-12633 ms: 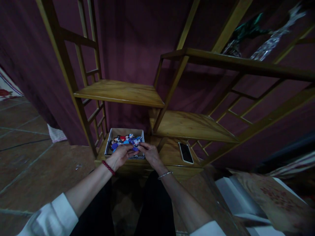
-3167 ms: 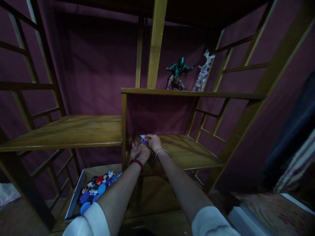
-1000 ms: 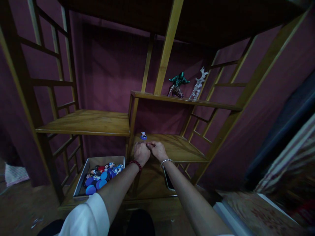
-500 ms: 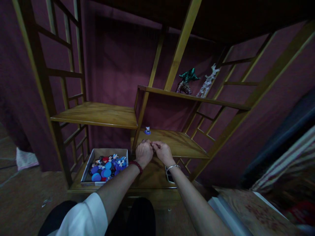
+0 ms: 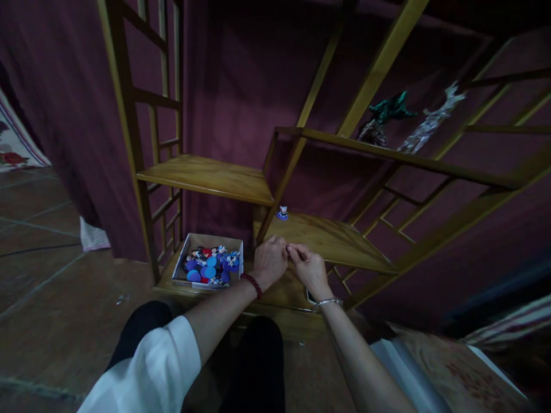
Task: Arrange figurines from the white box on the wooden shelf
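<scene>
My left hand (image 5: 271, 261) and my right hand (image 5: 309, 268) meet in front of the lower right shelf, their fingers closed and pinched together. Whatever they grip between them is too small and hidden to name. Just behind them, a small white-and-black figurine on a blue base (image 5: 282, 213) stands upright on the wooden shelf (image 5: 336, 238). To the left of my hands, a shallow cardboard box (image 5: 183, 258) sits on the bottom board. It holds several small figurines and blue round bases (image 5: 210, 269) in a jumbled heap.
A green and dark ornament (image 5: 383, 117) and a clear glass-like ornament (image 5: 433, 123) stand on the upper right shelf. A slanting post (image 5: 282, 192) divides the shelves. The left shelf (image 5: 210, 175) overhangs the box. A dark, pale-rimmed object (image 5: 310, 296) shows partly behind my right wrist.
The view has swung to the left, so the shelving sits further right in the picture. My hands stay together in the same pinched pose, and the figurine on the shelf has not moved.
</scene>
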`<state>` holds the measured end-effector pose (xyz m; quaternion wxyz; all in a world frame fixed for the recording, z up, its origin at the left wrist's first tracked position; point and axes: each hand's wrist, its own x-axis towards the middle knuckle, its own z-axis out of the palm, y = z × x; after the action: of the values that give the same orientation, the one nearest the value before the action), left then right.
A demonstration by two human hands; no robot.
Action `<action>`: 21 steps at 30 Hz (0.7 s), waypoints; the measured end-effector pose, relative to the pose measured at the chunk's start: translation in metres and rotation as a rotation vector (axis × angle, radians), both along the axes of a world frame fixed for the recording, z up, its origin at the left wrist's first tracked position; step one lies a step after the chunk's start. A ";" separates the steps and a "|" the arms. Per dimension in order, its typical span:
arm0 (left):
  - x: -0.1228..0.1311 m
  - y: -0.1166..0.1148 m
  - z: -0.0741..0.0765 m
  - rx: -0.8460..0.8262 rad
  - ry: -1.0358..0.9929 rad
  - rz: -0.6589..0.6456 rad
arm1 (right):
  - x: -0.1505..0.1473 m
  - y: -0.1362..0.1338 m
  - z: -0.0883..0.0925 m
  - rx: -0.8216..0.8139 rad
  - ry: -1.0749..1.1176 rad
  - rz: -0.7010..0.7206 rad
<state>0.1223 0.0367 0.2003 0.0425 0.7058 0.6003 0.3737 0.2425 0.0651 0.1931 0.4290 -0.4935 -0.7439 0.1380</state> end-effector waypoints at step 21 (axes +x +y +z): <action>-0.031 -0.025 -0.038 0.119 0.009 -0.032 | -0.037 -0.031 -0.042 0.384 -0.048 -0.018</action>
<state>0.0908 0.0120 0.1627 0.0036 0.7184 0.5658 0.4047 0.2059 0.0343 0.1506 0.4987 -0.4122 -0.7622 -0.0222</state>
